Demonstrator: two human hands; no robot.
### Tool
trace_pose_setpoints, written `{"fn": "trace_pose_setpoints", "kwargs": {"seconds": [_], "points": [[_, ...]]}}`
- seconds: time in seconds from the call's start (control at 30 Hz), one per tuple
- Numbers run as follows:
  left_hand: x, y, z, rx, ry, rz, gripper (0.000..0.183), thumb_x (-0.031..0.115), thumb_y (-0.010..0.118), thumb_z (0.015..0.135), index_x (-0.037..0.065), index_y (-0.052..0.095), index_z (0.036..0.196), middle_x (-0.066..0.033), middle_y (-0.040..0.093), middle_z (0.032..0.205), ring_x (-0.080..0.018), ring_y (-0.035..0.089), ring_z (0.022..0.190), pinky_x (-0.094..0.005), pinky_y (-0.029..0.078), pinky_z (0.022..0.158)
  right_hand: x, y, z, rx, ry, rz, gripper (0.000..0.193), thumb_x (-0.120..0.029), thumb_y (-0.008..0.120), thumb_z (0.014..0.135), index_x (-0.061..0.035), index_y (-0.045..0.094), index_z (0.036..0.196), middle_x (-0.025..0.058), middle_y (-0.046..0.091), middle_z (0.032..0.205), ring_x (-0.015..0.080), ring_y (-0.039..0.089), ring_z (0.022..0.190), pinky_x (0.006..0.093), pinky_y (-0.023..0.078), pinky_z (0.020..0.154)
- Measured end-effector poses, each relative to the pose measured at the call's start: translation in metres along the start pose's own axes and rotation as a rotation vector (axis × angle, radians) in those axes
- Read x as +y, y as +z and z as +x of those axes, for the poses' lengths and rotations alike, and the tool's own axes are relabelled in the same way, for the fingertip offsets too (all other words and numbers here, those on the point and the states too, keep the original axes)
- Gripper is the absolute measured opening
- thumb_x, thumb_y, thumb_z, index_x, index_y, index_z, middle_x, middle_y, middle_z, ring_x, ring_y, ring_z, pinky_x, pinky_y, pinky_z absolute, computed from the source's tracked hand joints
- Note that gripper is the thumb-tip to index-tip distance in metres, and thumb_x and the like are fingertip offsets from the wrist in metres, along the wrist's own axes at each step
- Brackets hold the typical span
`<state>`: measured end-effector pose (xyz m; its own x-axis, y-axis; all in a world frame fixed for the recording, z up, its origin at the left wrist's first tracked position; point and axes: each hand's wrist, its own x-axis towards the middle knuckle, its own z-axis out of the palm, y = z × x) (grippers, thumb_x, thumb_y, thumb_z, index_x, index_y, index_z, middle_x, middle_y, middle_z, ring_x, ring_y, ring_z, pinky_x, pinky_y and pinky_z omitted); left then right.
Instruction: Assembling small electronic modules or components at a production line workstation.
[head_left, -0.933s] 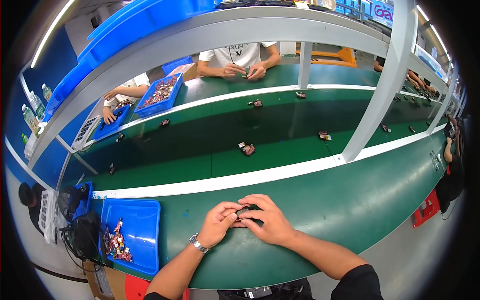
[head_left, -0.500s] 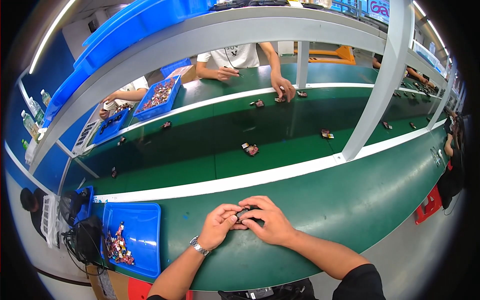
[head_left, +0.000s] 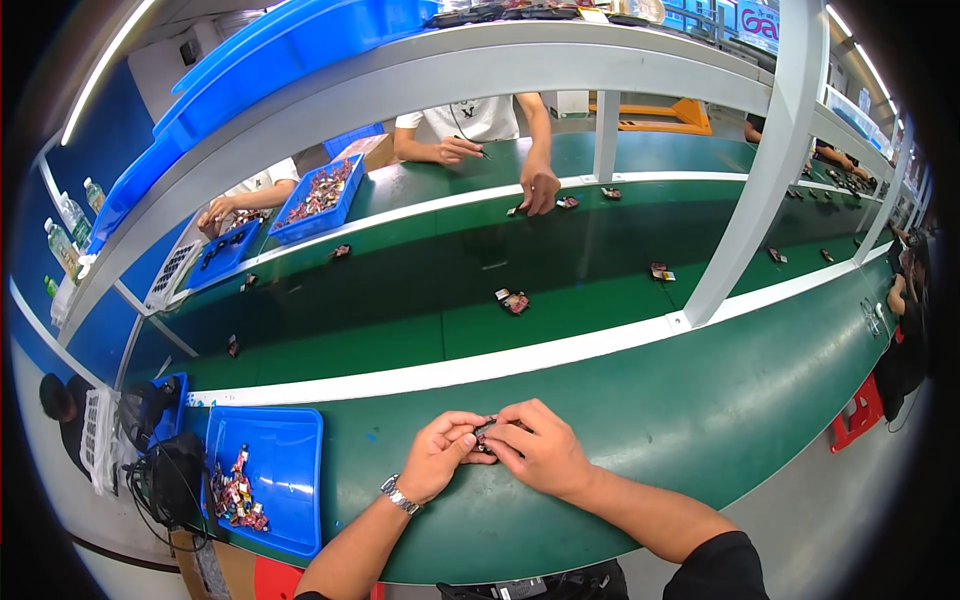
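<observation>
Left grip (head_left: 440, 455) and right grip (head_left: 547, 450) pinch a seemingly dark part (head_left: 484, 432) over green benchtop (head_left: 650, 400), blue wall (head_left: 115, 135) beyond.

small dark part (head_left: 484, 432) | partly hidden | held between fingers (head_left: 456, 419)

1 sign (head_left: 759, 20) bears pink lettering (head_left: 758, 25); 1 shirt (head_left: 490, 120) bears dark print (head_left: 468, 109).

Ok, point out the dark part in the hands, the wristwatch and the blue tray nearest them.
Dark part (head_left: 484, 433): head view, its exposed middle.
Wristwatch (head_left: 402, 497): head view, on its metal band.
Blue tray (head_left: 286, 448): head view, bare bottom.
</observation>
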<state>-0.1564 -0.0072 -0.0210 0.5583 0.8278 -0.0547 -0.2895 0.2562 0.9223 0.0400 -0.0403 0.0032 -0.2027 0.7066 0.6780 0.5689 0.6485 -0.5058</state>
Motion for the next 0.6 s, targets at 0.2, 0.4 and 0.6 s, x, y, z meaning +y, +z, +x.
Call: {"fn": "trace_pose_setpoints", "kwargs": {"seconds": [0.2, 0.4, 0.6], "points": [[-0.003, -0.005, 0.0, -0.016, -0.014, -0.005, 0.026, 0.005, 0.048, 0.102, -0.004, 0.05, 0.126, -0.0162, 0.062, 0.121, -0.0215, 0.064, 0.109, -0.0351, 0.059, 0.091, -0.005, 0.0, 0.0, -0.02, -0.008, -0.069, 0.022, -0.003, 0.078, 0.073, -0.0074, 0.071, 0.094, 0.0043, 0.061, 0.095, 0.021, 0.061, 0.082, 0.0309, 0.054, 0.064], [-0.003, -0.005, 0.0, -0.023, -0.014, -0.008, 0.025, 0.004, 0.048, 0.102, -0.004, 0.05, 0.126, -0.0161, 0.063, 0.12, -0.0219, 0.065, 0.108, -0.0358, 0.059, 0.091, -0.006, 0.004, -0.001, -0.01, -0.025, -0.139, 0.018, -0.004, 0.076, 0.075, -0.007, 0.07, 0.091, 0.0036, 0.061, 0.093, 0.0208, 0.061, 0.082, 0.0303, 0.054, 0.066], [-0.003, -0.005, 0.0, -0.021, -0.015, 0.017, 0.025, 0.004, 0.048, 0.102, -0.003, 0.05, 0.126, -0.0166, 0.062, 0.122, -0.0223, 0.065, 0.108, -0.0361, 0.059, 0.091, -0.003, 0.008, -0.002, 0.003, -0.041, -0.146, 0.017, -0.003, 0.076, 0.073, -0.0065, 0.07, 0.089, 0.0035, 0.06, 0.091, 0.0211, 0.06, 0.081, 0.0306, 0.053, 0.065]]}}
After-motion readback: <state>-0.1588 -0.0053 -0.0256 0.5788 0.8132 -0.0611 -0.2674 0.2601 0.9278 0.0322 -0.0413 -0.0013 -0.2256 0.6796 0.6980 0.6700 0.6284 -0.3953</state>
